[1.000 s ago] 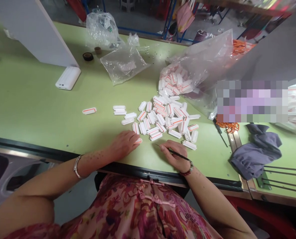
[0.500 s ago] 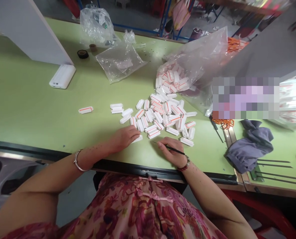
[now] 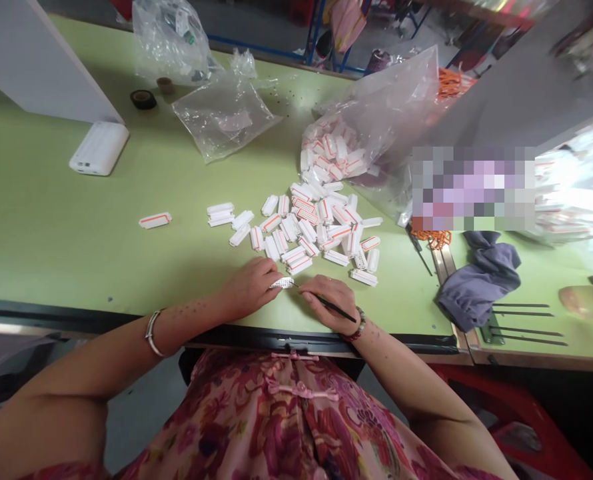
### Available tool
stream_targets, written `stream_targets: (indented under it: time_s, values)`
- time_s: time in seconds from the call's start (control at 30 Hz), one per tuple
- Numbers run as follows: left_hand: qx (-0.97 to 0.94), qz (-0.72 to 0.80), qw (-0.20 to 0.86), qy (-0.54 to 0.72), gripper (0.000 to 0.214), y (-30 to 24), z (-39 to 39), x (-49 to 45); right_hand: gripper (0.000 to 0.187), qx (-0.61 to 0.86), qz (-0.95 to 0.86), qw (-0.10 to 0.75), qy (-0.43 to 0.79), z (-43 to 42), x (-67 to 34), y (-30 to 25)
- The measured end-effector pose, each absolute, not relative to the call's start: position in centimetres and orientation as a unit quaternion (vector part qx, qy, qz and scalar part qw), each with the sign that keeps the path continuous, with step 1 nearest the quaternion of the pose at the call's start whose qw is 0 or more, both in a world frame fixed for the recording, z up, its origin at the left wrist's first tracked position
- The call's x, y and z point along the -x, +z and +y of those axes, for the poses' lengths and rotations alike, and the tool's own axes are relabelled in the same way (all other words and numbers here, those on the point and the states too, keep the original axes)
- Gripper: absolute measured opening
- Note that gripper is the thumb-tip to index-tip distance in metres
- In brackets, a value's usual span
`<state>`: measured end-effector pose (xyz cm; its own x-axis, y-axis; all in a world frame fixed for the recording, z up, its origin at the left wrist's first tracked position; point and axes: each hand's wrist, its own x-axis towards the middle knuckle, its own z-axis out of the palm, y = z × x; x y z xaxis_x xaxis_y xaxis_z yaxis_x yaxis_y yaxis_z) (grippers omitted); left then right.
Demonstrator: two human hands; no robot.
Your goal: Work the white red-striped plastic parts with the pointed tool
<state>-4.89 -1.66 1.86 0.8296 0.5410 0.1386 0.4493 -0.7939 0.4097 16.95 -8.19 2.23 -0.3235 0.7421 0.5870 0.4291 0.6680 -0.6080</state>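
Note:
My left hand [image 3: 253, 288] is closed on a small white plastic piece [image 3: 282, 283], whose face with rows of dark holes is turned up. My right hand [image 3: 330, 300] grips a thin black pen-like tool [image 3: 337, 309] with a fine tip. That tip points left and meets the right end of the piece, or comes very near it. Just beyond both hands spreads a loose pile of similar white pieces [image 3: 306, 230], several with an orange-red stripe. One striped piece [image 3: 155, 220] lies alone to the left.
An open clear bag [image 3: 371, 127] spills more white pieces at the back. A flat clear bag [image 3: 226, 127], black tape roll [image 3: 142, 99] and white power bank [image 3: 99, 149] lie farther left. A grey cloth [image 3: 479, 283] and dark thin rods [image 3: 524, 313] are at right.
The piece in my left hand now shows its holed face, and the tool's tip has come left to its end. The whole view has shifted slightly.

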Motion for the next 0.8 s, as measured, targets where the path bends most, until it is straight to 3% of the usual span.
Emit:
stream_targets:
  time_s: [0.4,0.8]
  values:
    - [-0.939,0.249,0.161,0.176,0.021,0.3,-1.5,4.8,0.018,0.364,-0.820,0.396,0.198,-8.0,-16.4,1.5]
    - [-0.944,0.241,0.141,0.177,0.020,0.2,-1.6,4.7,0.015,0.365,-0.853,0.350,0.132,-8.5,-16.2,2.5]
